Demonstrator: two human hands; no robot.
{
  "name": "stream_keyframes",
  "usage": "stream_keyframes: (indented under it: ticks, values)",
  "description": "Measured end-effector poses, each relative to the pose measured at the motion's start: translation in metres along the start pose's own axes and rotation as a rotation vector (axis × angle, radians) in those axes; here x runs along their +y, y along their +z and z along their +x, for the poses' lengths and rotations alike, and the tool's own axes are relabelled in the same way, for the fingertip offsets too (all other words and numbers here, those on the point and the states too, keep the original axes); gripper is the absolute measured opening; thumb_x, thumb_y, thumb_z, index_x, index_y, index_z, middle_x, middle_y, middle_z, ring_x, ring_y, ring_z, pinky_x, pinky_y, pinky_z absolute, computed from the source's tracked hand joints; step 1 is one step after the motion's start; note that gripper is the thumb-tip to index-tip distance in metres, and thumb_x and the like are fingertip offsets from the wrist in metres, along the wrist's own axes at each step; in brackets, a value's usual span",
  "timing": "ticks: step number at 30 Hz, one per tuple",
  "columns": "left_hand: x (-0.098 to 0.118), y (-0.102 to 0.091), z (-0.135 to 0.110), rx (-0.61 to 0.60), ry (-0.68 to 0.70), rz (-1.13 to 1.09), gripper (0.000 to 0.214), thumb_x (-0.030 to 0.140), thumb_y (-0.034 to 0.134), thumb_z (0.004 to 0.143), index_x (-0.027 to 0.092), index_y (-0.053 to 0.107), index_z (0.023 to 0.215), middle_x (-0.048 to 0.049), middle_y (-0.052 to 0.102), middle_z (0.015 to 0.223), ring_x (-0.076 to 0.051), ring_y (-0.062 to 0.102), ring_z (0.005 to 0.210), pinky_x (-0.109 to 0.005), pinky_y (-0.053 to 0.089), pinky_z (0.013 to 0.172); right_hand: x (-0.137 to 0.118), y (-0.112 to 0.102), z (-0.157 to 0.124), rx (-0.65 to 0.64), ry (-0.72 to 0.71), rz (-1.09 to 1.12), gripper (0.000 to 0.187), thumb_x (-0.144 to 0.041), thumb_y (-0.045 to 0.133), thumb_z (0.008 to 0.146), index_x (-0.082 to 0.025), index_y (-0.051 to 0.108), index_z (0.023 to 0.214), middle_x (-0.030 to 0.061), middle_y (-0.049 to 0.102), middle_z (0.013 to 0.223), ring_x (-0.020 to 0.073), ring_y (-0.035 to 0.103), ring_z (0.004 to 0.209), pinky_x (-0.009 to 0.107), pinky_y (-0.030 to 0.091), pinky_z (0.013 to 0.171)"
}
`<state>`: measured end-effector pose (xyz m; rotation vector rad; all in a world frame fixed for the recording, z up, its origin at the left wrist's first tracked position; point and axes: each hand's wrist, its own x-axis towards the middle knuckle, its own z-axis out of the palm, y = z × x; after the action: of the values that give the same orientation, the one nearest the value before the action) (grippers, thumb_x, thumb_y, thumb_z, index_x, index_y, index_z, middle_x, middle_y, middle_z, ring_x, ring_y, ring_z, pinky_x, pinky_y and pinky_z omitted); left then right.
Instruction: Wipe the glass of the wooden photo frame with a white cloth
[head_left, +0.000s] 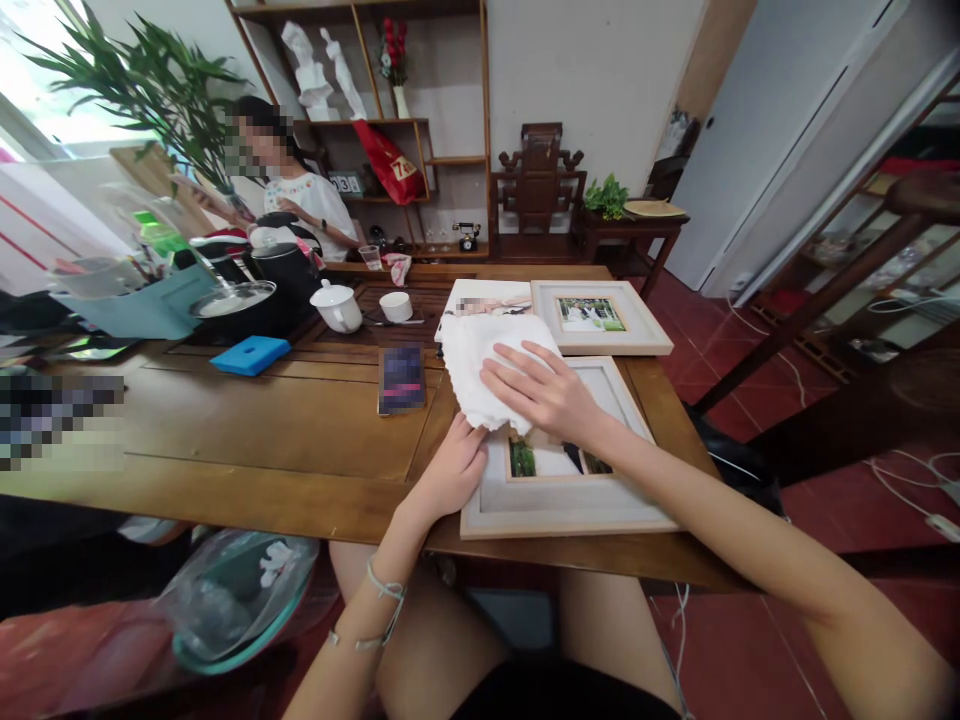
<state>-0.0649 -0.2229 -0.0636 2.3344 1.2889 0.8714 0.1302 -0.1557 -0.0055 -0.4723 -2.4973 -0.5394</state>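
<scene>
A white cloth [480, 365] lies bunched over the upper left part of a light wooden picture frame [570, 520] near the table's front edge. My right hand [544, 390] rests flat on the cloth, fingers stretched and slightly apart. At the frame's left side, my left hand [454, 465] has its fingers bent over the border, with the fingertips partly hidden by the cloth. Under my right forearm, part of the framed photo [523, 457] shows green and white areas. Behind it lies a second framed picture [652, 335], next to a white printed sheet or album [487, 292].
Left of the frame lies a dark phone-like item [402, 380]. Farther left are a blue box [250, 354], a white lidded cup [336, 306] and a small white cup [396, 306]. Another person [307, 200] sits behind the table [300, 430]. A lined bin [240, 590] stands below.
</scene>
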Motion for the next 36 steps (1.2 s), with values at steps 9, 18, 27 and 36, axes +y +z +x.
stream_keyframes:
  ticks: [9, 18, 27, 36]
  values:
    - [0.002, -0.004, 0.001, -0.01, 0.023, -0.063, 0.052, 0.01, 0.036, 0.088, 0.016, 0.048, 0.138, -0.0134, 0.045, 0.144, -0.028, 0.036, 0.136, -0.051, 0.025, 0.117, 0.013, 0.028, -0.001, -0.444, 0.313, 0.244, 0.078, -0.007, 0.067, 0.069, -0.011, 0.04, 0.143, 0.0149, 0.039, 0.151, 0.0327, 0.025, 0.143, 0.054, 0.023, 0.114]
    - [-0.007, 0.0, 0.0, -0.011, 0.034, -0.104, 0.049, 0.012, 0.037, 0.09, 0.015, 0.049, 0.137, -0.0151, 0.046, 0.143, -0.028, 0.029, 0.141, -0.053, 0.022, 0.119, 0.025, -0.008, -0.036, -0.522, 0.392, 0.015, 0.063, -0.009, 0.06, 0.073, -0.014, 0.053, 0.135, 0.0099, 0.045, 0.147, 0.0359, 0.032, 0.139, 0.054, 0.027, 0.111]
    - [-0.007, -0.001, -0.001, -0.01, 0.03, -0.118, 0.049, 0.013, 0.035, 0.091, 0.017, 0.048, 0.139, -0.0143, 0.045, 0.144, -0.028, 0.029, 0.142, -0.055, 0.022, 0.118, 0.029, -0.036, -0.085, -0.482, 0.495, -0.074, 0.051, -0.013, 0.06, 0.068, -0.009, 0.063, 0.118, 0.0146, 0.06, 0.131, 0.0377, 0.046, 0.121, 0.048, 0.037, 0.1]
    - [-0.006, -0.001, -0.001, 0.0, 0.036, -0.122, 0.047, 0.015, 0.037, 0.091, 0.018, 0.051, 0.136, -0.0139, 0.047, 0.142, -0.028, 0.03, 0.142, -0.055, 0.023, 0.118, -0.025, -0.064, -0.059, -0.55, 0.326, 0.215, 0.041, -0.012, 0.059, 0.071, -0.016, 0.064, 0.112, 0.0125, 0.064, 0.12, 0.0295, 0.054, 0.111, 0.042, 0.042, 0.092]
